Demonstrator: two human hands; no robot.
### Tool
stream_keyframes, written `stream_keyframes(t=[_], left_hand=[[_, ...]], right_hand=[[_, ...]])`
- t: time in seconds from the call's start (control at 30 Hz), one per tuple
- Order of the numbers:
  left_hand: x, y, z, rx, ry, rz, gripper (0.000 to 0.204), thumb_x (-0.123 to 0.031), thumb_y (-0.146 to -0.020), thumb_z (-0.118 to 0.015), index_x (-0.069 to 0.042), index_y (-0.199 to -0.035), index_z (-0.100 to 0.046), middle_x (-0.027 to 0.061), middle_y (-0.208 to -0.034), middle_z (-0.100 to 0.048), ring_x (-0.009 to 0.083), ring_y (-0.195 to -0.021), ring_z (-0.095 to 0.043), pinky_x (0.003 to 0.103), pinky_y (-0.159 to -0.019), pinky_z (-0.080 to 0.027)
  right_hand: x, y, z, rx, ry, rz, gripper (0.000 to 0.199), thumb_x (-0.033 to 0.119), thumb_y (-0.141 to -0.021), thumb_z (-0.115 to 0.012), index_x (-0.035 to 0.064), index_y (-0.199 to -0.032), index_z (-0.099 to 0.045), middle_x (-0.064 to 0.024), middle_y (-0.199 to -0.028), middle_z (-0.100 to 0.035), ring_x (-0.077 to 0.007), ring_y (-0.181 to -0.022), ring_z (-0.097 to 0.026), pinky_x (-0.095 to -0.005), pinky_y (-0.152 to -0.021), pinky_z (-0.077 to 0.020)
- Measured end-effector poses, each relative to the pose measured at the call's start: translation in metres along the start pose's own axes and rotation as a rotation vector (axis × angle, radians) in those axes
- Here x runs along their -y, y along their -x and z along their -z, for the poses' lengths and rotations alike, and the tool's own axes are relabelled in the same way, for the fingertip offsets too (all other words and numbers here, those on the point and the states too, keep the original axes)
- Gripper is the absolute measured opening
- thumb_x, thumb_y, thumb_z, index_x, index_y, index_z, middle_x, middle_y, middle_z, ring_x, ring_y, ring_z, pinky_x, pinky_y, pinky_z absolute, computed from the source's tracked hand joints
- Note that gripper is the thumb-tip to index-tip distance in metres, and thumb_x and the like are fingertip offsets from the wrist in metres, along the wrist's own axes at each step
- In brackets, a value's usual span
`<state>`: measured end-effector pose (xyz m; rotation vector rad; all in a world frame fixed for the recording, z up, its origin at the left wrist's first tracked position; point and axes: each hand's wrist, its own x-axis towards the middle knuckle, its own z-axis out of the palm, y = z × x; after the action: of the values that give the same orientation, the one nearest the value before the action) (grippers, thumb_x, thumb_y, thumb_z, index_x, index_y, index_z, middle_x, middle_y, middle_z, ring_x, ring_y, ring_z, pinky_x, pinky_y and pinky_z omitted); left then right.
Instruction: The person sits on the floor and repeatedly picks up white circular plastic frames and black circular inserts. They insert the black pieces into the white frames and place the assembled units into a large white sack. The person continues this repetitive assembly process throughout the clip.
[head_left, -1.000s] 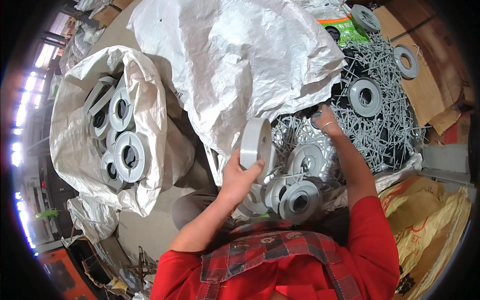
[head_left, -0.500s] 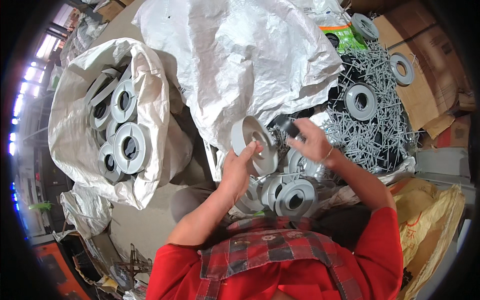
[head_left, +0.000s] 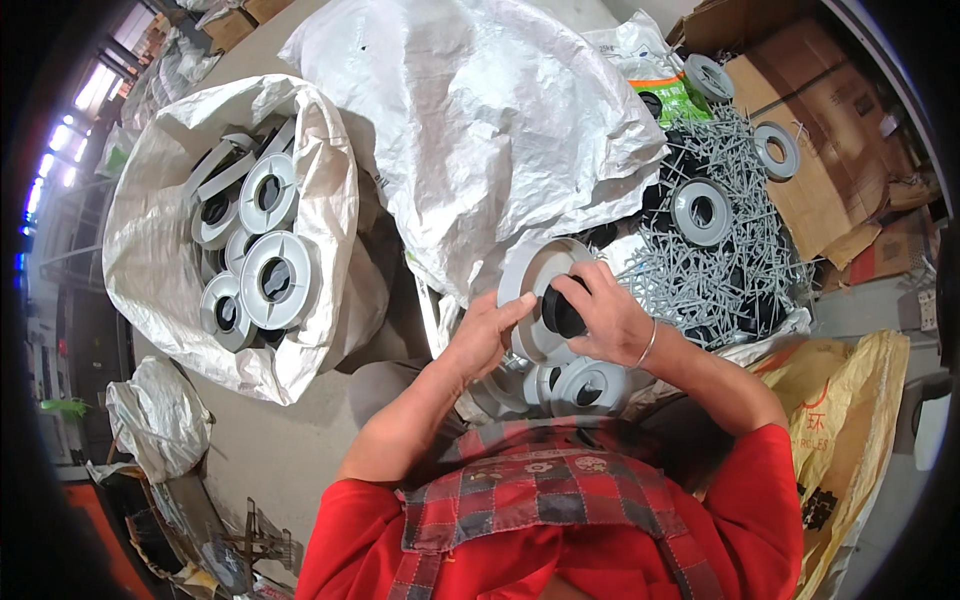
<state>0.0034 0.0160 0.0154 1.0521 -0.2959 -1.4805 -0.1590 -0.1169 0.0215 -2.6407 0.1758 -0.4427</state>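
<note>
L hand [head_left: 485, 335] is gripping gray reel [head_left: 545, 263], R hand [head_left: 615, 318] holding blk ring [head_left: 563, 312] at its ctr; bagged reels [head_left: 302, 288] prob done, loose reels [head_left: 606, 369] waiting.

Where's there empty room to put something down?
Mostly on the floor, between the open white sack and the left forearm. A bit of bare cardboard shows below a grey ring, right of the thin grey sticks. It's crowded around the left hand and right hand: they hold a reel and black piece, with more reels below.
</note>
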Motion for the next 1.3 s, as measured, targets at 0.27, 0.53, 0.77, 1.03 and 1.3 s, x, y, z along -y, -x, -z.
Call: stream_keyframes(t=[0.27,0.53,0.77,1.03,1.3], left_hand=[[0.005,0.011,-0.017,0.053,-0.811,-0.32,0.064,-0.024,-0.083,-0.067,0.002,-0.133,-0.037,0.0154,-0.121,-0.055,0.0217,-0.107,-0.055,0.034,-0.092,-0.044],[-0.004,0.024,-0.015,0.335,-0.936,-0.538,0.088,-0.012,-0.076,-0.067,0.006,-0.142,-0.012,0.0299,-0.141,-0.027,0.0433,-0.132,-0.027,0.044,-0.11,-0.023],[-0.037,0.045,0.016,0.301,-1.527,-1.019,0.081,0.01,-0.07,-0.057,0.006,-0.141,-0.019,0.0251,-0.139,-0.033,0.04,-0.13,-0.033,0.046,-0.109,-0.026],[-0.132,0.06,0.097,-0.755,-1.397,-0.538,0.108,-0.031,-0.07,-0.077,0.01,-0.141,-0.007,0.0303,-0.147,-0.015,0.04,-0.138,-0.016,0.039,-0.112,-0.018],[-0.103,0.039,0.202,-1.17,-1.851,-0.025,0.083,-0.027,-0.071,-0.071,0.005,-0.135,-0.028,0.0282,-0.127,-0.043,0.0405,-0.117,-0.045,0.044,-0.096,-0.039]], right_hand=[[-0.027,0.018,-0.036,0.023,-1.191,-0.785,0.051,0.019,-0.08,-0.068,0.0014,-0.124,-0.047,-0.0134,-0.116,-0.054,-0.0252,-0.103,-0.056,-0.0377,-0.086,-0.0484],[0.003,0.005,-0.013,-0.242,-1.254,-0.464,0.046,0.021,-0.089,-0.054,-0.0026,-0.128,-0.042,-0.0157,-0.119,-0.055,-0.0254,-0.105,-0.059,-0.0353,-0.085,-0.0527],[0.005,0.006,-0.011,-0.094,-2.11,-0.629,0.062,0.051,-0.096,-0.028,-0.0018,-0.125,-0.045,-0.0191,-0.111,-0.06,-0.0324,-0.086,-0.065,-0.0442,-0.078,-0.0537],[0.024,0.024,-0.019,0.056,-1.549,-0.827,0.051,0.041,-0.097,-0.038,-0.0061,-0.104,-0.055,-0.0142,-0.078,-0.062,-0.019,-0.062,-0.06,-0.0303,-0.059,-0.052],[0.02,0.037,-0.033,0.021,-1.456,-0.933,0.045,0.037,-0.095,-0.045,-0.0066,-0.1,-0.056,-0.0117,-0.075,-0.061,-0.0166,-0.057,-0.059,-0.0255,-0.055,-0.0496]])
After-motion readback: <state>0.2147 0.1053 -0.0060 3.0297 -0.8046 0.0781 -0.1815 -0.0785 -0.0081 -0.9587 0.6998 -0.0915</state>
